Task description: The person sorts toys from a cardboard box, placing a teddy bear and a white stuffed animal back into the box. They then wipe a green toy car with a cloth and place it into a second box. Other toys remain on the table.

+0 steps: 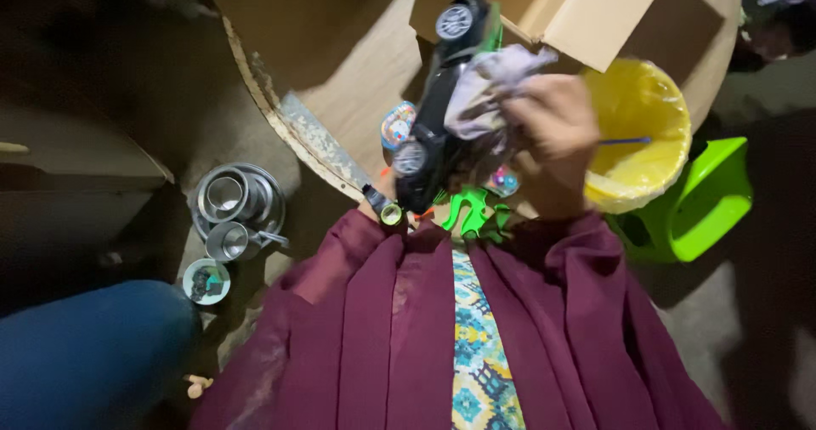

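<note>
Right grip: cloth on black toy car

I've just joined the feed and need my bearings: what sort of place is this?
Probably a home, with the person seated at a low round wooden table. Steel cups on a plate stand on the floor, a yellow-lined bin beside the table, and the right hand presses a cloth to a black toy car.

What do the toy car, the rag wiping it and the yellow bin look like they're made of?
The toy car looks like glossy black moulded plastic, with grey hubs in its wheels. The rag under the right hand seems soft, crumpled greyish cloth. The yellow bin appears to be plastic, probably lined with a thin bag, judging by the wrinkled, translucent rim.
</note>
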